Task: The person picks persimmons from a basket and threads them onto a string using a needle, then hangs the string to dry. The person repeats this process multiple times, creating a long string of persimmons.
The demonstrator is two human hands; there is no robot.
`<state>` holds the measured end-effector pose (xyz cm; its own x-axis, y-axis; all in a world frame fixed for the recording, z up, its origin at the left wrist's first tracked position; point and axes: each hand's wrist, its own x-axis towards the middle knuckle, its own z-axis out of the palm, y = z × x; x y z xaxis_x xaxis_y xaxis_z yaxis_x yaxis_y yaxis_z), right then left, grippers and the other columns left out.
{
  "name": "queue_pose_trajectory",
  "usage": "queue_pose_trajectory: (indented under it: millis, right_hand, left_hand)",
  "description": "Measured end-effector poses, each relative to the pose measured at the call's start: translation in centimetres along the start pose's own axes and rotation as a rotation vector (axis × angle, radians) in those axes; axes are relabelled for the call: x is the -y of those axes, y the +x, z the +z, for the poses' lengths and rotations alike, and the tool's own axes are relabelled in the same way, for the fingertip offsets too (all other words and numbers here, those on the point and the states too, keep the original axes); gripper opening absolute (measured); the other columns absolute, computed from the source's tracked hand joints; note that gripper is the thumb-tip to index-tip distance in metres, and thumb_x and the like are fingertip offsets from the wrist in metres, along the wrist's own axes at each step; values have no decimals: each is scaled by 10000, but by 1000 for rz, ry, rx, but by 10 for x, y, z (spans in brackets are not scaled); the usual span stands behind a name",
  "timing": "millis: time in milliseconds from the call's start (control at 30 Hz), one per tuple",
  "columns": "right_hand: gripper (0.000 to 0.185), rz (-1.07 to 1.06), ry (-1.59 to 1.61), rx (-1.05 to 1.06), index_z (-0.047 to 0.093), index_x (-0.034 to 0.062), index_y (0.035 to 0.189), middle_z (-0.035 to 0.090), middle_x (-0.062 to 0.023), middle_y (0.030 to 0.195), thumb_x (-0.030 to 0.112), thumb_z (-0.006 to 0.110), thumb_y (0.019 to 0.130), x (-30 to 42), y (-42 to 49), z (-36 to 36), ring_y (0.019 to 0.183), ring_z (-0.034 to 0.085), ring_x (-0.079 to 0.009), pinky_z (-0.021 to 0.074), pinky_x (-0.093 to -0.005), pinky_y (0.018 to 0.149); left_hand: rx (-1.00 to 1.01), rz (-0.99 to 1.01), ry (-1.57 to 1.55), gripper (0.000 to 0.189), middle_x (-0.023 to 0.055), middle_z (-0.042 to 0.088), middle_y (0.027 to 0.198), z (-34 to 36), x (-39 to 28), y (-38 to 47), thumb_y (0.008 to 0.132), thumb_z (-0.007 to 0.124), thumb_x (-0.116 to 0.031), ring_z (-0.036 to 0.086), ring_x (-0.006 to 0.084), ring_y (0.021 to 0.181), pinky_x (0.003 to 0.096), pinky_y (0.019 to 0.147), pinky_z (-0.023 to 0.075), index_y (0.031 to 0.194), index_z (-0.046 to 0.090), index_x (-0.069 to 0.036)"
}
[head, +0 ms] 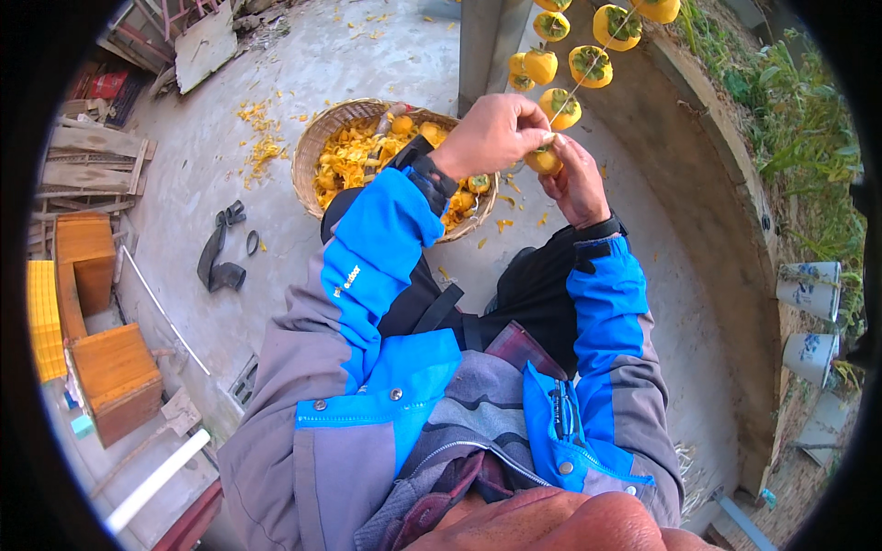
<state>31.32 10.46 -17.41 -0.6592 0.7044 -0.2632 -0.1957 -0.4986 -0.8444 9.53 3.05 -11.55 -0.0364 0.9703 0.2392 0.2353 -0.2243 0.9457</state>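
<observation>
Peeled orange persimmons (590,67) hang along a thin string (606,45) at the upper right, their green caps showing. At its lower end, my right hand (577,180) holds one small peeled persimmon (543,160) between thumb and fingers. My left hand (490,135) reaches over from the left, its thumb and index finger pinched on the string just above that fruit's cap. Both hands meet there, and the fingertips partly hide the tie. Below my left forearm stands a woven basket (303,162) with orange peels (344,155) and some persimmons, partly covered by my sleeve and knee.
A grey post (486,55) rises behind the hands. A low curved concrete wall (696,131) borders plants and white pots (807,289) on the right. Peel scraps (262,148) and a dark strip of material (217,258) lie on the concrete floor. Wooden boxes (117,379) stand at left.
</observation>
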Motion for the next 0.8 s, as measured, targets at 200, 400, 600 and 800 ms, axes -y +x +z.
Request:
queue_pose_trajectory:
  millis: [200, 400, 600, 800]
  right_hand:
    - [410, -1, -52, -81, 659, 50, 1381, 707, -52, 1002, 402, 727, 1182, -4, 4, -6, 638, 600, -108, 430, -235, 522]
    - [451, -89, -131, -148, 666, 28, 1466, 735, -47, 1046, 336, 780, 1156, -10, 7, -3, 670, 609, -94, 463, -231, 564]
    - [544, -192, -276, -217, 655, 5, 1554, 754, -31, 1088, 275, 839, 1119, -11, 6, 3, 732, 627, -71, 500, -221, 632]
    - [614, -359, -523, -302, 712, -6, 1475, 780, -48, 1122, 270, 981, 998, -16, 7, 8, 923, 746, -110, 629, -261, 829]
  left_hand:
    - [-177, 19, 62, 154, 116, 780, 979, 19, 15, -34, 1013, 870, -109, 761, 202, 826, 346, 770, 608, 1069, 847, 32]
    - [-239, -5, 66, 141, 82, 768, 992, 23, 30, -43, 1022, 884, -106, 729, 153, 842, 316, 763, 586, 1090, 858, 16]
    - [-255, 10, 78, 136, 43, 759, 995, 21, 40, -41, 1036, 882, -105, 700, 110, 850, 299, 763, 570, 1109, 847, 4]
    - [-344, -103, -206, 137, 43, 792, 967, 28, 51, -29, 1069, 857, -122, 701, 105, 783, 298, 695, 564, 1117, 824, 2]
